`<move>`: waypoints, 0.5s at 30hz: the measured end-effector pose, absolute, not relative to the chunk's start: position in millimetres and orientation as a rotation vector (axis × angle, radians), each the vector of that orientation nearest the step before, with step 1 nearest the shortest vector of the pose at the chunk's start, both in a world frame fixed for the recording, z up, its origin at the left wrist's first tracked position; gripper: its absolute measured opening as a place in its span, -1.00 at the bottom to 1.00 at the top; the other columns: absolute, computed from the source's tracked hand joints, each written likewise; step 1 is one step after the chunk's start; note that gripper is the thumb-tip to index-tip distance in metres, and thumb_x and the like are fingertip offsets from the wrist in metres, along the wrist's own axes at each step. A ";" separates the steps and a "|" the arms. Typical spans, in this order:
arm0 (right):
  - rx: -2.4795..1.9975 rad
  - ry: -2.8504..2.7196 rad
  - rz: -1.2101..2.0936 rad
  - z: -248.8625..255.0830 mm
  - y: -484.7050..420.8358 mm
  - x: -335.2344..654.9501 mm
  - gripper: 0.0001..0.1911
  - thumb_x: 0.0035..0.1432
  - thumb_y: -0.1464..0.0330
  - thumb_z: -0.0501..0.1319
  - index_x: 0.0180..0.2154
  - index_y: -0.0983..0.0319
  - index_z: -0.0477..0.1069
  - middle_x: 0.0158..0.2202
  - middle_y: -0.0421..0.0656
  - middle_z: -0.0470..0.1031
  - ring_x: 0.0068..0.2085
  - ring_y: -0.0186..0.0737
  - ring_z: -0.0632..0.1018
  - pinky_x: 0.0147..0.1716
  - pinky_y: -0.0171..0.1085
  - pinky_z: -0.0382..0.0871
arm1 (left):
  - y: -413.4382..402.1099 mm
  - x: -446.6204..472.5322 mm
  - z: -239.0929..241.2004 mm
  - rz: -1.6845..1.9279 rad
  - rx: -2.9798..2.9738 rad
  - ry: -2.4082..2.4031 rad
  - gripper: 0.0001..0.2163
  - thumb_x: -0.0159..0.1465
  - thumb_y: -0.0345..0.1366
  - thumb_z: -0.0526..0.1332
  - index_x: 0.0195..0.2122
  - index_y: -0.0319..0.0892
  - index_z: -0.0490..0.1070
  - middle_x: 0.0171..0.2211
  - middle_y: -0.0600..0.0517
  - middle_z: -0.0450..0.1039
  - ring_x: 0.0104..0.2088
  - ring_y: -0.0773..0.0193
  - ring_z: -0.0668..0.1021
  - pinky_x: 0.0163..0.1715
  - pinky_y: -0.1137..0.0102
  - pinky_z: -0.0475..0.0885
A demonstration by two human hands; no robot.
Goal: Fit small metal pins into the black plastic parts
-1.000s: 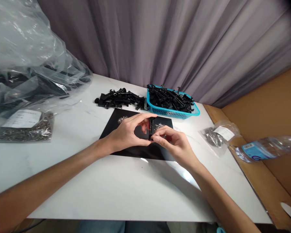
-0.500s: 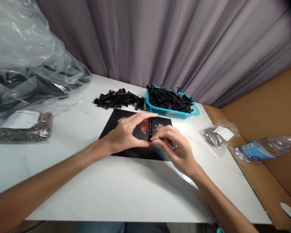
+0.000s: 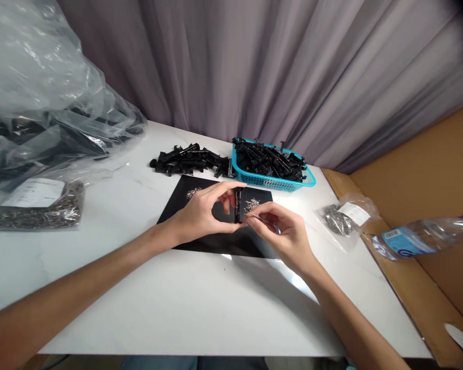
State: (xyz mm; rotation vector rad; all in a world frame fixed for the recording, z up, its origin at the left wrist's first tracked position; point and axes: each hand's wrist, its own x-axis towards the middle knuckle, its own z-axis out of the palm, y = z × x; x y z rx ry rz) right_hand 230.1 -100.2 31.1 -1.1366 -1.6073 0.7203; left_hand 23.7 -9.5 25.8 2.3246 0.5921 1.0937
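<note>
My left hand [image 3: 200, 210] grips a slim black plastic part [image 3: 237, 204] upright by its two ends, thumb below and fingers above. Just right of it, my right hand [image 3: 281, 226] pinches a thin metal tool [image 3: 261, 219], perhaps tweezers, whose tip points toward the part's lower end. Beneath both hands lies a black mat [image 3: 208, 244]. On the mat, one small heap of metal pieces [image 3: 251, 205] sits behind my right fingers, and another heap of metal pieces [image 3: 193, 192] lies behind my left hand.
Behind the mat are a pile of black plastic parts [image 3: 189, 160] and a blue basket [image 3: 275, 182] full of similar parts. Bags of metal pieces [image 3: 57, 213] and black parts [image 3: 54, 133] stand left. At right are a small bag [image 3: 337, 221], a plastic bottle [image 3: 420, 237] and cardboard [image 3: 420, 174].
My right hand has drawn slightly right, away from the black part, with the thin metal tool now tilted differently. My left hand still holds the part upright.
</note>
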 end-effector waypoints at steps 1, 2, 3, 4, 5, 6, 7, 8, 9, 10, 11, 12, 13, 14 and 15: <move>-1.132 -1.599 0.728 30.3 -99.1 230.9 -0.89 0.30 0.26 0.33 -0.23 0.15 0.57 -0.25 -0.14 0.62 -0.27 -0.20 0.56 -0.38 -0.25 0.41 | -8.1 23.8 24.2 1.078 2.314 0.598 -0.39 0.12 -0.28 0.49 0.20 -0.11 0.37 -0.24 0.05 0.47 -0.33 0.30 0.50 -0.24 0.37 0.56; -1.128 -1.590 0.732 29.4 -97.9 231.6 -0.90 0.29 0.27 0.34 -0.24 0.15 0.57 -0.27 -0.14 0.62 -0.28 -0.20 0.57 -0.38 -0.26 0.41 | -6.8 23.8 22.6 1.061 2.305 0.603 -0.39 0.12 -0.27 0.49 0.20 -0.12 0.37 -0.24 0.05 0.47 -0.33 0.30 0.50 -0.25 0.37 0.56; -1.127 -1.580 0.736 28.4 -96.8 232.1 -0.91 0.27 0.27 0.35 -0.25 0.15 0.58 -0.27 -0.15 0.62 -0.28 -0.20 0.57 -0.37 -0.25 0.42 | -5.7 23.6 20.9 1.040 2.297 0.607 -0.39 0.13 -0.27 0.49 0.20 -0.12 0.37 -0.23 0.04 0.48 -0.32 0.29 0.50 -0.25 0.36 0.56; -1.131 -1.571 0.736 27.4 -95.8 232.4 -0.91 0.26 0.27 0.36 -0.23 0.15 0.58 -0.26 -0.15 0.63 -0.28 -0.20 0.58 -0.36 -0.25 0.43 | -4.8 23.5 19.3 1.022 2.290 0.610 -0.39 0.13 -0.25 0.48 0.20 -0.12 0.37 -0.22 0.03 0.48 -0.31 0.29 0.50 -0.25 0.36 0.57; -1.139 -1.565 0.731 26.4 -95.0 232.6 -0.90 0.25 0.27 0.37 -0.21 0.14 0.59 -0.23 -0.14 0.63 -0.27 -0.20 0.58 -0.36 -0.25 0.43 | -4.0 23.4 17.7 1.008 2.283 0.610 -0.39 0.13 -0.23 0.48 0.20 -0.11 0.37 -0.20 0.02 0.49 -0.31 0.28 0.50 -0.24 0.35 0.57; -1.151 -1.568 0.720 25.5 -94.3 232.7 -0.88 0.25 0.27 0.37 -0.18 0.14 0.59 -0.20 -0.13 0.64 -0.26 -0.19 0.58 -0.36 -0.25 0.43 | -3.5 23.3 16.3 0.996 2.275 0.610 -0.39 0.14 -0.21 0.48 0.21 -0.11 0.37 -0.18 0.02 0.49 -0.30 0.28 0.50 -0.23 0.34 0.57; -1.164 -1.578 0.700 24.8 -93.7 232.7 -0.86 0.26 0.27 0.36 -0.15 0.14 0.59 -0.17 -0.12 0.64 -0.25 -0.19 0.58 -0.35 -0.24 0.43 | -3.2 23.4 15.3 0.988 2.268 0.607 -0.38 0.14 -0.19 0.48 0.21 -0.11 0.37 -0.17 0.01 0.49 -0.30 0.28 0.51 -0.22 0.33 0.58; -1.179 -1.596 0.675 24.3 -93.4 232.8 -0.86 0.27 0.27 0.36 -0.14 0.13 0.60 -0.16 -0.12 0.64 -0.24 -0.19 0.58 -0.35 -0.24 0.42 | -3.1 23.5 14.5 0.981 2.261 0.605 -0.38 0.14 -0.17 0.48 0.21 -0.11 0.36 -0.17 0.01 0.49 -0.29 0.27 0.51 -0.22 0.32 0.58; -1.193 -1.614 0.644 24.1 -93.2 232.8 -0.86 0.28 0.27 0.34 -0.15 0.14 0.60 -0.16 -0.11 0.63 -0.25 -0.19 0.57 -0.35 -0.24 0.41 | -3.3 23.7 14.1 0.976 2.257 0.605 -0.38 0.15 -0.15 0.48 0.21 -0.11 0.36 -0.18 0.02 0.48 -0.29 0.27 0.51 -0.21 0.31 0.58; -1.204 -1.631 0.615 24.2 -93.1 232.9 -0.87 0.29 0.27 0.33 -0.17 0.14 0.60 -0.18 -0.11 0.63 -0.26 -0.19 0.55 -0.36 -0.24 0.39 | -3.8 24.0 14.1 0.967 2.257 0.611 -0.37 0.15 -0.14 0.48 0.21 -0.11 0.35 -0.20 0.03 0.47 -0.29 0.27 0.51 -0.21 0.31 0.57; -1.213 -1.641 0.593 24.4 -93.1 233.1 -0.88 0.30 0.28 0.31 -0.18 0.15 0.60 -0.20 -0.12 0.63 -0.27 -0.20 0.54 -0.37 -0.25 0.37 | -4.4 24.3 14.2 0.954 2.259 0.626 -0.37 0.15 -0.13 0.48 0.21 -0.11 0.35 -0.22 0.04 0.47 -0.29 0.26 0.51 -0.20 0.30 0.57; -1.218 -1.643 0.582 24.7 -93.0 233.2 -0.88 0.31 0.29 0.30 -0.19 0.15 0.59 -0.21 -0.13 0.62 -0.29 -0.21 0.52 -0.38 -0.25 0.36 | -5.1 24.7 14.3 0.937 2.261 0.648 -0.37 0.15 -0.12 0.48 0.21 -0.10 0.35 -0.22 0.05 0.46 -0.28 0.26 0.51 -0.19 0.30 0.56; -1.220 -1.640 0.580 24.8 -92.8 233.4 -0.89 0.31 0.30 0.29 -0.19 0.15 0.58 -0.22 -0.14 0.62 -0.30 -0.23 0.51 -0.39 -0.27 0.35 | -5.8 25.0 14.2 0.917 2.262 0.673 -0.37 0.15 -0.11 0.48 0.21 -0.09 0.35 -0.22 0.05 0.45 -0.26 0.25 0.51 -0.18 0.29 0.55; -1.221 -1.635 0.583 24.7 -92.3 233.7 -0.89 0.32 0.30 0.28 -0.19 0.15 0.57 -0.22 -0.15 0.61 -0.32 -0.25 0.50 -0.40 -0.28 0.35 | -6.3 25.4 13.8 0.892 2.262 0.699 -0.38 0.15 -0.10 0.48 0.20 -0.09 0.35 -0.22 0.05 0.45 -0.25 0.24 0.51 -0.17 0.28 0.54; -1.222 -1.630 0.586 24.2 -91.6 234.0 -0.90 0.32 0.31 0.27 -0.19 0.16 0.56 -0.22 -0.16 0.61 -0.33 -0.26 0.49 -0.40 -0.29 0.35 | -6.7 25.7 13.0 0.860 2.262 0.723 -0.39 0.15 -0.08 0.47 0.19 -0.09 0.36 -0.20 0.04 0.44 -0.24 0.23 0.51 -0.16 0.28 0.53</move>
